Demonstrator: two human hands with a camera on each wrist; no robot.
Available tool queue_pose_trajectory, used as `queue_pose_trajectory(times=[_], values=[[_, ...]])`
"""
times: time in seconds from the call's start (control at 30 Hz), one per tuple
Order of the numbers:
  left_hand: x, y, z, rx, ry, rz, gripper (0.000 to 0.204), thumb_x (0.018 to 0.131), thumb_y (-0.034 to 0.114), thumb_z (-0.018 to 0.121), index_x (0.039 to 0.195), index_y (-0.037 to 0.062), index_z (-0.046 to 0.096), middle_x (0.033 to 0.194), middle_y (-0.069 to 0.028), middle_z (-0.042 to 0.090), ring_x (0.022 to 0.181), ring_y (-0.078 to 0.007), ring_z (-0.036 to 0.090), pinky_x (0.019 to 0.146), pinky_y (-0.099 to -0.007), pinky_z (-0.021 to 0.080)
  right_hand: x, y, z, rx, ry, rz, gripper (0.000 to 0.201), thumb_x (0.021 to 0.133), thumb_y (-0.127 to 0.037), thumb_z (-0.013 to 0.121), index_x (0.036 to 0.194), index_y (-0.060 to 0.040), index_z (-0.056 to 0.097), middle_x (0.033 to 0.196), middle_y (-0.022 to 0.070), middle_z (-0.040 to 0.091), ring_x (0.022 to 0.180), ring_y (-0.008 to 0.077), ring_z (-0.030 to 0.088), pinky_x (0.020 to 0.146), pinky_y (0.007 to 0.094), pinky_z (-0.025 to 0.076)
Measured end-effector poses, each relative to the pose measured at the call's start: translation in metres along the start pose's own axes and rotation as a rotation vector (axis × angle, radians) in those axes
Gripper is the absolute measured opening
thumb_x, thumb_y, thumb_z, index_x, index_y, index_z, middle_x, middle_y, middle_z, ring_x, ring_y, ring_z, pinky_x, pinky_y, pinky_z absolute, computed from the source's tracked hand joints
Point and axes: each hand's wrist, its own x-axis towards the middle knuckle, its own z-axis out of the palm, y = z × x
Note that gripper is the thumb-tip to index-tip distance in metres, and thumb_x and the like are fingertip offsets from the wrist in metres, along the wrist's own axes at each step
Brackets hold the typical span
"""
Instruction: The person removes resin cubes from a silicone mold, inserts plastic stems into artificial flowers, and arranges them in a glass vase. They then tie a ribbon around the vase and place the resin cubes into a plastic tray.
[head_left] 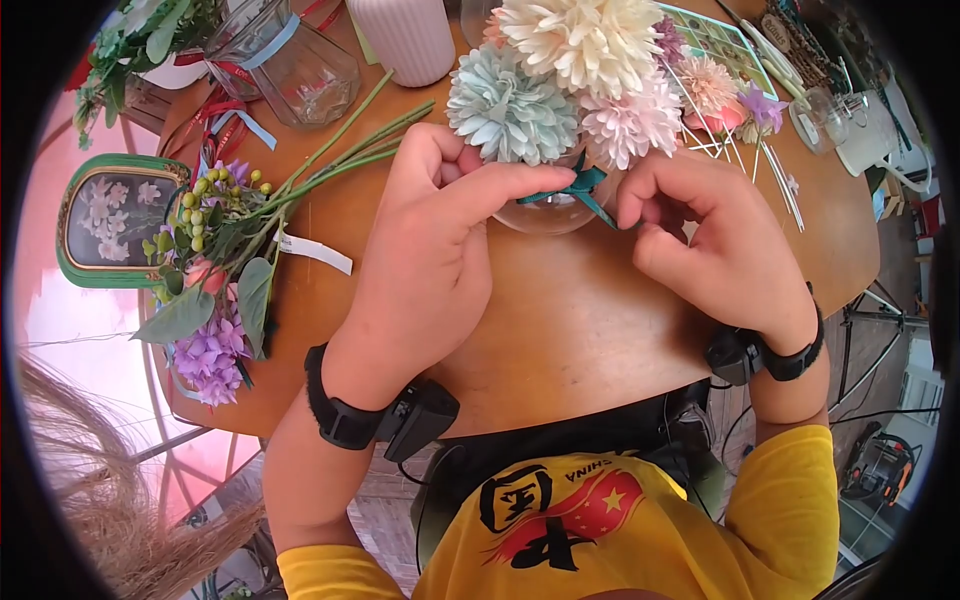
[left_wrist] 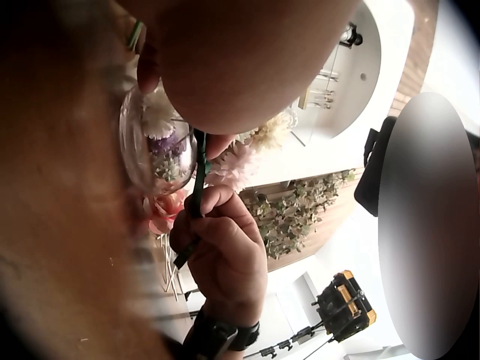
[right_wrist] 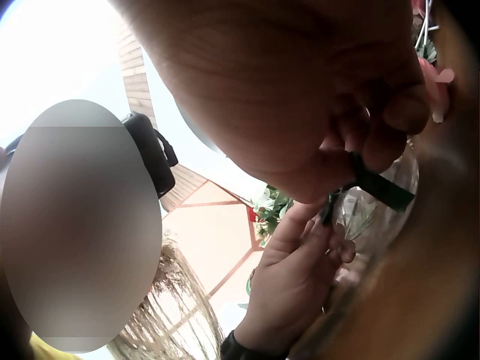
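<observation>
A dark green ribbon (head_left: 590, 187) is tied in a bow at the neck of a round clear glass vase (head_left: 545, 218). Large blue (head_left: 513, 105), cream and pink artificial flowers rise from the vase. My left hand (head_left: 425, 250) is at the bow's left side, its index finger and thumb pinching the ribbon. On the other side, my right hand (head_left: 715, 225) pinches a strand of the same ribbon between curled fingers. In the left wrist view a ribbon tail (left_wrist: 186, 253) sticks out past the right hand's fingers. The left palm hides part of the vase there.
On the left of the wooden table (head_left: 560, 330) lie a flower bunch (head_left: 215, 270) with long stems and a green-framed picture (head_left: 115, 220). Behind stand an empty glass jar (head_left: 300, 75) and a white ribbed vase (head_left: 405, 35). White sticks (head_left: 785, 185) and loose flowers lie right.
</observation>
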Motion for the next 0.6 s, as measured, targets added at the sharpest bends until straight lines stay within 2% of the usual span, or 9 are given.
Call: queue_pose_trajectory(times=[0.23,0.33,0.43,0.53,0.6], values=[[-0.0001,0.0003,-0.0001,0.007,0.003,0.003,0.059,0.079,-0.020,0.047,0.116,0.0150,0.078,0.097,-0.0095,0.044,0.087,-0.0236,0.049,0.082,-0.0296,0.045,-0.0001,-0.0007,-0.0049,-0.056,-0.041,0.009,0.006,0.080,-0.003,0.063,0.084,-0.0001,0.061,0.073,0.0057,0.055,0.067,0.0144,0.054,0.064,0.0299,0.046],[-0.0008,-0.0005,-0.0001,-0.016,0.002,-0.002,0.056,0.082,-0.020,0.047,0.115,0.0142,0.077,0.098,-0.0092,0.044,0.088,-0.0229,0.049,0.082,-0.0293,0.045,0.0002,0.0006,-0.0048,-0.096,-0.048,-0.036,0.007,0.080,-0.004,0.065,0.087,-0.0006,0.063,0.077,0.0057,0.057,0.069,0.0144,0.055,0.065,0.0301,0.046],[-0.0009,-0.0034,0.0035,-0.064,0.070,0.023,0.050,0.086,-0.018,0.048,0.113,0.0126,0.077,0.099,-0.0084,0.045,0.086,-0.0204,0.049,0.081,-0.0282,0.045,0.0004,0.0030,-0.0034,-0.081,-0.036,-0.090,0.011,0.082,-0.003,0.065,0.093,-0.0005,0.064,0.082,0.0055,0.061,0.074,0.0139,0.059,0.068,0.0285,0.049],[-0.0020,-0.0006,-0.0007,-0.054,0.088,0.014,0.037,0.088,-0.014,0.054,0.107,0.0097,0.076,0.102,-0.0079,0.046,0.084,-0.0178,0.051,0.078,-0.0270,0.045,-0.0003,-0.0005,-0.0027,0.019,-0.025,-0.042,0.014,0.086,-0.001,0.063,0.100,0.0000,0.064,0.088,0.0033,0.064,0.083,0.0112,0.062,0.072,0.0256,0.051],[-0.0029,-0.0013,-0.0035,-0.059,0.119,0.034,0.028,0.088,-0.010,0.059,0.103,0.0076,0.075,0.102,-0.0075,0.047,0.083,-0.0160,0.052,0.074,-0.0262,0.045,-0.0016,-0.0035,-0.0045,0.158,-0.031,0.057,0.015,0.089,-0.001,0.066,0.104,0.0003,0.063,0.098,0.0033,0.066,0.093,0.0104,0.063,0.083,0.0267,0.052]])
